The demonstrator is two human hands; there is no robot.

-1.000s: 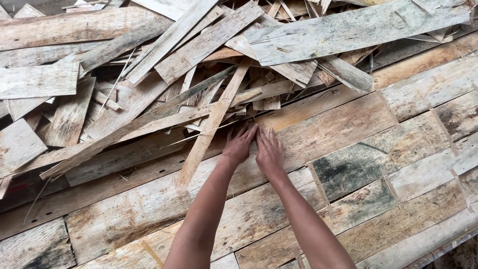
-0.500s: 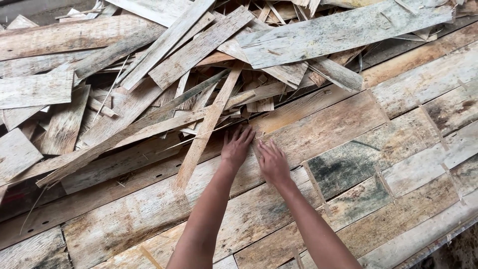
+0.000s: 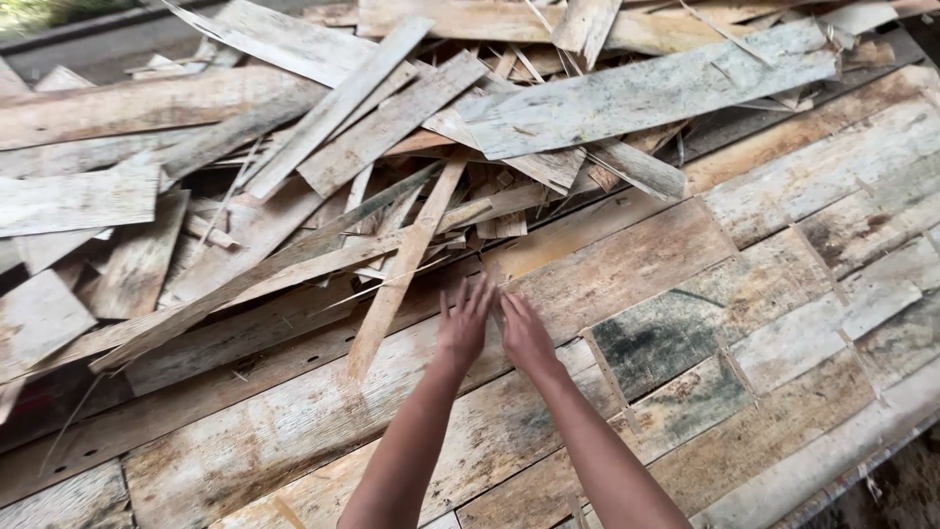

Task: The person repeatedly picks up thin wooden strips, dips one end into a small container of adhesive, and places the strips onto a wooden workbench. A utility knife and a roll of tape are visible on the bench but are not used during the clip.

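Observation:
Both my arms reach forward over a layer of flat, weathered veneer sheets (image 3: 627,264). My left hand (image 3: 464,323) is flat with fingers spread, resting on or just above a sheet. Close beside it, my right hand (image 3: 523,333) also lies palm down with fingers apart. Neither hand holds anything. Just ahead of my fingertips lies a jumbled pile of thin wood strips and offcuts (image 3: 323,196). A long narrow strip (image 3: 401,274) slants down to the left of my left hand.
A wide grey board (image 3: 646,93) lies across the top of the pile at the back. Patched veneer pieces (image 3: 783,323) form the flat layer to the right. Bare ground shows at the lower right corner (image 3: 901,480).
My hands have slid slightly back and spread their fingers; the view has shifted a little, with the pile of strips unchanged.

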